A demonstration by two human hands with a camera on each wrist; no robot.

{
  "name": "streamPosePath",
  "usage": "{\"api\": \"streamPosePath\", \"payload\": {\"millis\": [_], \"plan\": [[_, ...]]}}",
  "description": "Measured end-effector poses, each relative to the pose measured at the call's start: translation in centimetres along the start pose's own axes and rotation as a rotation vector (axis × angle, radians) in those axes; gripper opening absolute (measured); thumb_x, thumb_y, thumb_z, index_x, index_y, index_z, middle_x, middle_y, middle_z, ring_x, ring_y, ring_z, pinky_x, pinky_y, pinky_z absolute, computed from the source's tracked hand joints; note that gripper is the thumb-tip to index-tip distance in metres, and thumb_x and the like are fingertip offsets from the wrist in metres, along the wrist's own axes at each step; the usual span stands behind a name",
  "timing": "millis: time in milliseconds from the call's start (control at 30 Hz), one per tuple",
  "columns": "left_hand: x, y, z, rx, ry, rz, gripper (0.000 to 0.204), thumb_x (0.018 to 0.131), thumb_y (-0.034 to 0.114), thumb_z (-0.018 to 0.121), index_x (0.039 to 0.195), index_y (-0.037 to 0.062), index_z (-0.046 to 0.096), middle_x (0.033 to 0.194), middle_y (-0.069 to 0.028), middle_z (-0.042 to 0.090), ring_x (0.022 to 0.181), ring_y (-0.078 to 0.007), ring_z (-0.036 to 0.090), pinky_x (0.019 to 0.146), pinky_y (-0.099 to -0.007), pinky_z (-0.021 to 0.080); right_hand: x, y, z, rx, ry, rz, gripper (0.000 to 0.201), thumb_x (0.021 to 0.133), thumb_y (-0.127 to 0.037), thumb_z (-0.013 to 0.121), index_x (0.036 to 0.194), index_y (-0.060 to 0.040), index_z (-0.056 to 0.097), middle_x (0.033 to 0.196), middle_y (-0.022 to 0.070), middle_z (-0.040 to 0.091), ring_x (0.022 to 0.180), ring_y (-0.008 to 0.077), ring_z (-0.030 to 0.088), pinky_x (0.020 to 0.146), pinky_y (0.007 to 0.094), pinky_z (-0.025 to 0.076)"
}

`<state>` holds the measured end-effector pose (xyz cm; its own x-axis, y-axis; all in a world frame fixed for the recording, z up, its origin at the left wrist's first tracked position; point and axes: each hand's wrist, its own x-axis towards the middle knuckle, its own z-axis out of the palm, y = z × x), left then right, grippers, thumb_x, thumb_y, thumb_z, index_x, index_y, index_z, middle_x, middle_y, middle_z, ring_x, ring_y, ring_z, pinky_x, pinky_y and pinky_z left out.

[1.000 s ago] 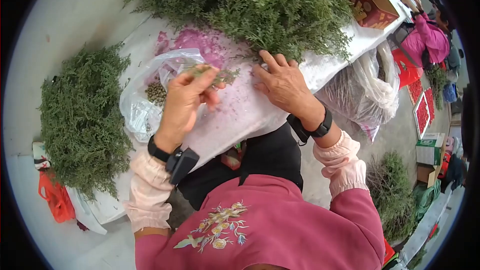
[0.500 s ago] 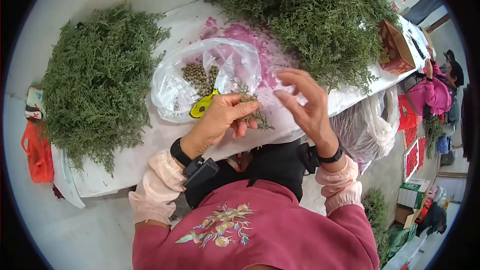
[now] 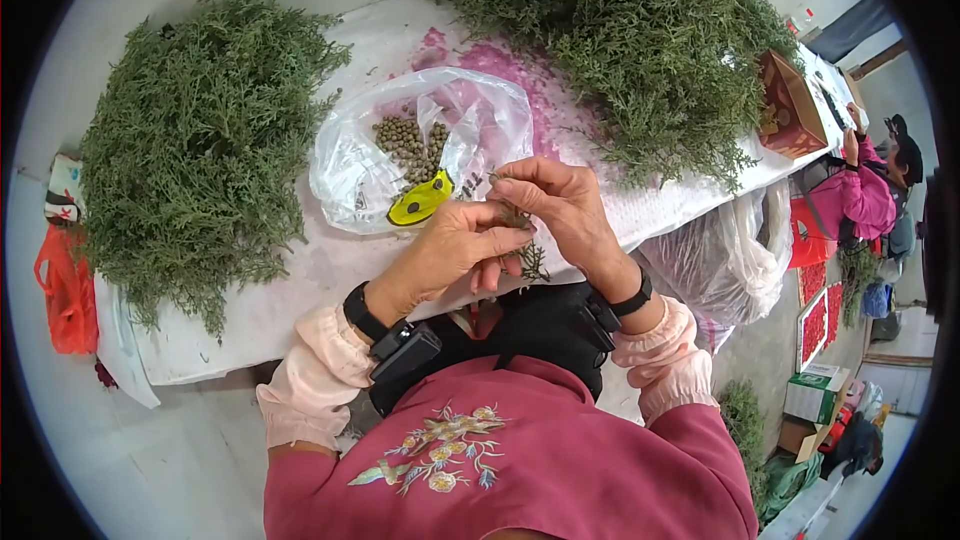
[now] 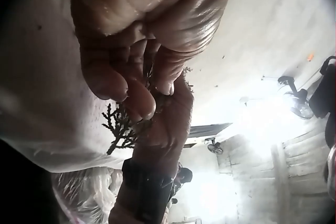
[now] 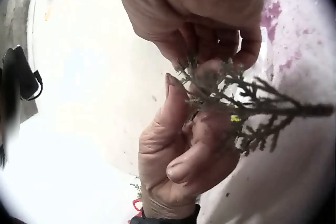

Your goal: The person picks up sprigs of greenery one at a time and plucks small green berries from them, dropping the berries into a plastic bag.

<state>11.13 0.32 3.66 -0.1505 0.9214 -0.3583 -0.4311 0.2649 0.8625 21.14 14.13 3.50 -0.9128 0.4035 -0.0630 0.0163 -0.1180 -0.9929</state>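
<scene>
My left hand [image 3: 450, 245] pinches a small green sprig [image 3: 533, 260] between thumb and fingers, above the table's front edge. Beside it my right hand [image 3: 570, 205] has thumb and forefinger together at the sprig's upper end. In the right wrist view the sprig [image 5: 257, 108] lies across both hands, its bare stem pointing right. Its leafy tip [image 4: 122, 129] hangs below the fingers in the left wrist view. Behind the left hand is a clear plastic bag [image 3: 340, 155] with round brownish berries [image 3: 405, 140] and a yellow-green object [image 3: 420, 200] at its near side.
Piles of green branches lie left [image 3: 200, 160] and at the back right [image 3: 620, 40] of the white table [image 3: 230, 340]. A patterned box [image 3: 790, 110] stands right. A large plastic bag [image 3: 730, 260] is beside the table; another person [image 3: 865, 195] is farther off.
My right hand has come away from the back pile of branches and over to the sprig at my left hand. The view has shifted, with the bag now farther right in it.
</scene>
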Motion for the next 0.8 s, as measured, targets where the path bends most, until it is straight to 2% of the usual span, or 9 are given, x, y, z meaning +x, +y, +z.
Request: {"api": "streamPosePath", "payload": {"millis": [167,267,300,400,433,533,700,800], "plan": [[-1.1,0.3,-0.4,-0.053,0.056,0.023,0.019,0.086,0.014,0.059,0.096,-0.0012,0.062,0.071,-0.0087,0.062,0.045,-0.0079,0.052,0.04,-0.0184,0.04,0.0,0.2,-0.3,0.092,0.04,-0.041,0.013,0.085,-0.009,0.061,0.093,0.0011,0.063,0.08,0.0036,0.064,0.075,0.0104,0.058,0.069,0.0251,0.047],[-1.1,0.0,-0.9,-0.052,0.325,0.282,0.019,0.086,0.015,0.06,0.096,-0.0011,0.062,0.072,-0.008,0.062,0.047,-0.0084,0.052,0.04,-0.0189,0.04,-0.1,0.2,-0.3,0.225,0.081,-0.022,0.01,0.082,-0.008,0.064,0.088,0.0004,0.063,0.076,0.005,0.063,0.071,0.0112,0.058,0.065,0.025,0.046],[-1.1,0.2,-0.9,-0.052,0.328,0.278,0.019,0.086,0.015,0.06,0.096,-0.0011,0.062,0.072,-0.008,0.062,0.047,-0.0084,0.052,0.04,-0.0189,0.04,-0.3,0.2,0.0,0.228,0.08,-0.018,0.01,0.082,-0.008,0.064,0.088,0.0004,0.063,0.076,0.005,0.063,0.071,0.0112,0.058,0.065,0.025,0.046],[-1.0,1.0,-0.6,-0.136,0.351,0.327,0.018,0.086,0.015,0.061,0.095,-0.0007,0.062,0.074,-0.007,0.062,0.049,-0.0087,0.052,0.04,-0.0194,0.039,-1.1,-0.4,1.3,-0.619,0.276,-0.46,0.011,0.079,-0.008,0.067,0.084,-0.0001,0.061,0.075,0.0083,0.062,0.067,0.0127,0.057,0.064,0.0258,0.045],[-0.9,1.0,-0.5,-0.137,0.352,0.322,0.018,0.086,0.015,0.061,0.095,-0.0007,0.062,0.074,-0.007,0.062,0.049,-0.0087,0.052,0.04,-0.0194,0.039,-1.3,-0.4,1.5,-0.617,0.276,-0.455,0.011,0.079,-0.008,0.067,0.084,-0.0001,0.061,0.075,0.0083,0.062,0.067,0.0127,0.057,0.064,0.0258,0.045],[-0.6,1.1,0.0,-0.154,0.33,0.316,0.017,0.086,0.015,0.06,0.093,0.0001,0.062,0.074,-0.0059,0.062,0.05,-0.0087,0.052,0.04,-0.0196,0.039,-1.4,-0.7,1.7,-1.003,0.257,-0.762,0.016,0.076,-0.008,0.07,0.083,-0.0001,0.059,0.077,0.0112,0.061,0.068,0.0136,0.057,0.064,0.0255,0.044],[-0.4,0.7,-0.9,-0.199,0.337,0.307,0.013,0.083,0.012,0.063,0.089,0.0007,0.064,0.068,-0.0037,0.06,0.048,-0.0064,0.051,0.039,-0.0191,0.038,-0.8,-1.4,0.8,-0.86,0.135,-0.747,0.017,0.079,-0.011,0.068,0.089,0.0006,0.06,0.082,0.0079,0.062,0.072,0.0123,0.057,0.066,0.0251,0.045],[-0.2,0.5,-1.4,-0.078,0.356,0.409,0.012,0.083,0.013,0.064,0.089,0.0021,0.064,0.066,-0.0011,0.059,0.049,-0.0046,0.049,0.039,-0.018,0.037,0.1,-0.4,0.3,-0.12,-0.034,-0.123,0.018,0.081,-0.013,0.067,0.092,0.0011,0.062,0.084,0.004,0.063,0.077,0.0104,0.056,0.069,0.0249,0.045]]}}
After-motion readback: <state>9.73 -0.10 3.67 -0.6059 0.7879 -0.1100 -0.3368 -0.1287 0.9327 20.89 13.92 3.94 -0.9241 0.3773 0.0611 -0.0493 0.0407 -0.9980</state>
